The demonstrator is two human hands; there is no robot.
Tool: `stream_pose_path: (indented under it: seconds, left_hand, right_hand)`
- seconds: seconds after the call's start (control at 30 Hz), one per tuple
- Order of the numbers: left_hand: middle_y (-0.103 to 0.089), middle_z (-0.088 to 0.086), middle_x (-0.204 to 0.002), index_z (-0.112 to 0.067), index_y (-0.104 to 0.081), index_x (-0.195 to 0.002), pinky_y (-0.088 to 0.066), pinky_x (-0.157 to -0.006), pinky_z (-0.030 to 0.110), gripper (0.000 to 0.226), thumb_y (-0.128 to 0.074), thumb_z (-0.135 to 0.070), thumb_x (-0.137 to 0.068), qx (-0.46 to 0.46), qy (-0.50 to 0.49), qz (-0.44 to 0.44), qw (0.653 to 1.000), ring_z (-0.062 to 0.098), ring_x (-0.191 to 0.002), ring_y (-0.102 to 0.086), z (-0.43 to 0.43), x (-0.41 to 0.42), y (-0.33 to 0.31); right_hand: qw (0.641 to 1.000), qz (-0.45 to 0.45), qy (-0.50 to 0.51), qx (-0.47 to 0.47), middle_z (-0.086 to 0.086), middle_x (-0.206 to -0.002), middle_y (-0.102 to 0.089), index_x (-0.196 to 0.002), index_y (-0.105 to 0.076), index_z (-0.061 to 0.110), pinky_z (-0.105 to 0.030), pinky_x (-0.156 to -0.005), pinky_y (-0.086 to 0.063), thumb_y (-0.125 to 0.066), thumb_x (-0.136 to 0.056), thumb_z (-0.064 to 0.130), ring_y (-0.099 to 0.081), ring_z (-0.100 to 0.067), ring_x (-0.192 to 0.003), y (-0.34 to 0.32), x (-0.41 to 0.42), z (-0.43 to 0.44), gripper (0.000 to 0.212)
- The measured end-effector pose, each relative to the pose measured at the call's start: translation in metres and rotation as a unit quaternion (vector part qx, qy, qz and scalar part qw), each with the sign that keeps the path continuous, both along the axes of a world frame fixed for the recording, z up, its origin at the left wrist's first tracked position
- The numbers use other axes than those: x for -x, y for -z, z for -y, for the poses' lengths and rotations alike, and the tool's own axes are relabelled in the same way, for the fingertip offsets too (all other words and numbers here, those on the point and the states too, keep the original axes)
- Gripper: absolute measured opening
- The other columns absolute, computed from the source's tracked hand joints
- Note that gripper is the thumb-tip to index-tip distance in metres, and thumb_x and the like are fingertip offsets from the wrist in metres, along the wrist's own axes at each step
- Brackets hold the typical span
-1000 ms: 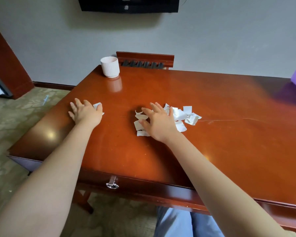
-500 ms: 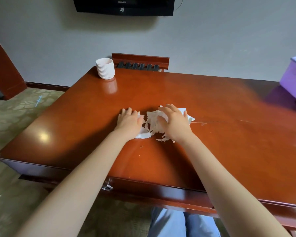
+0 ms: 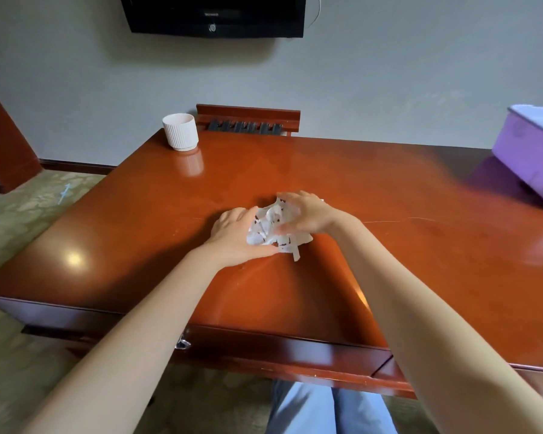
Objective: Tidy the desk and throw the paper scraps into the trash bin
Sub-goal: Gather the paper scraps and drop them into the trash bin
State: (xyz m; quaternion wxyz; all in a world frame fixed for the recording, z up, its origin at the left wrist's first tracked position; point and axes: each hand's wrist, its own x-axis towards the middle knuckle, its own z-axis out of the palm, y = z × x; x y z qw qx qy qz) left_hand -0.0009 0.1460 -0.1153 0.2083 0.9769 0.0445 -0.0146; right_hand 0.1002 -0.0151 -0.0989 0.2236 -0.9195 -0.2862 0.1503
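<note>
Landmark = white ribbed cup (image 3: 181, 131), upright at the far-left corner of the tabletop (image 3: 389, 277).

- Paper scraps (image 3: 268, 228): bunched into one loose white pile on the tabletop, well on the near side of the cup and to its right, about mid-tabletop. Some pieces show dark print. One strip pokes out of the pile on the side away from the cup and lies flat on the wood.
- Left hand (image 3: 232, 234): on the cup side of the pile, palm down, fingers curved against the scraps, thumb running along the pile's near edge. It brackets the pile between thumb and fingers.
- Right hand (image 3: 309, 214): on the side of the pile away from the cup, fingers curled over the top of the scraps and gripping them. The hand is motion-blurred, so I can't resolve individual fingertip contact.
- The pile sits between the two hands and both touch it. The lower scraps still rest on the tabletop.
- Purple box (image 3: 528, 158): far right of the cup, at the tabletop's right edge, tilted, partly out of frame.
- Chair back (image 3: 248, 112): just right of the cup, behind the far edge of the tabletop.
- Black screen (image 3: 213, 14): on the wall above and right of the cup.
- Drawer handle (image 3: 182, 343): front face of the desk, straight toward the camera from the cup.
</note>
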Motion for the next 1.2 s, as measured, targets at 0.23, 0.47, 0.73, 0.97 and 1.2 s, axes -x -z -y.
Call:
stream_pose_path:
  seconds: [0.23,0.47,0.73,0.97,1.2]
  left_hand:
    - [-0.039,0.001,-0.128,-0.02,-0.049,-0.121,-0.035,-0.102,0.033,0.037,-0.049,-0.043,-0.092,-0.043,-0.012,0.07,0.997,0.021,-0.119,-0.033,-0.008,-0.013,0.011]
    - [-0.056,0.01,-0.109,-0.004,-0.06,-0.107,-0.046,-0.089,0.034,0.025,-0.044,-0.021,-0.097,-0.049,-0.039,0.172,0.983,0.025,-0.104,-0.051,-0.01,-0.021,0.012]
    - [-0.055,0.007,-0.083,0.0,-0.064,-0.093,-0.038,-0.061,0.023,0.033,-0.043,-0.025,-0.098,-0.021,-0.114,0.23,0.966,0.015,-0.073,-0.049,-0.004,-0.032,0.011]
    - [-0.063,0.007,-0.087,-0.003,-0.066,-0.098,-0.044,-0.063,0.022,0.031,-0.047,-0.028,-0.097,0.093,-0.181,0.226,0.953,0.018,-0.079,-0.058,-0.003,-0.04,-0.007]
    - [-0.059,0.008,-0.078,-0.007,-0.064,-0.093,-0.042,-0.06,0.018,0.026,-0.051,-0.03,-0.094,0.248,-0.198,0.224,0.921,0.018,-0.077,-0.056,0.007,-0.044,-0.032]
  right_hand:
    - [0.989,0.141,0.036,0.029,0.002,-0.102,-0.045,-0.115,-0.056,0.025,-0.037,-0.086,-0.035,-0.063,-0.08,0.044,-0.041,-0.022,-0.107,0.013,0.005,0.001,0.041]
    - [0.981,0.182,0.061,-0.031,0.0,-0.08,-0.044,-0.082,-0.041,0.013,-0.03,-0.057,-0.032,-0.055,-0.091,0.03,-0.046,-0.022,-0.074,0.024,0.003,-0.006,0.023]
    - [0.972,0.174,0.13,-0.089,0.001,-0.068,-0.042,-0.077,-0.037,0.013,-0.031,-0.049,-0.026,-0.043,-0.098,0.032,-0.043,-0.024,-0.062,0.026,0.0,-0.007,0.028]
    - [0.942,0.098,0.195,-0.257,0.005,-0.06,-0.035,-0.065,-0.026,0.021,-0.025,-0.048,-0.022,-0.052,-0.095,0.025,-0.027,-0.012,-0.053,0.012,-0.001,-0.003,0.04]
    - [0.873,-0.054,0.237,-0.424,-0.01,-0.08,-0.054,-0.086,-0.053,0.01,-0.032,-0.07,-0.043,-0.056,-0.092,0.026,-0.035,-0.011,-0.074,-0.006,0.003,0.001,0.018]
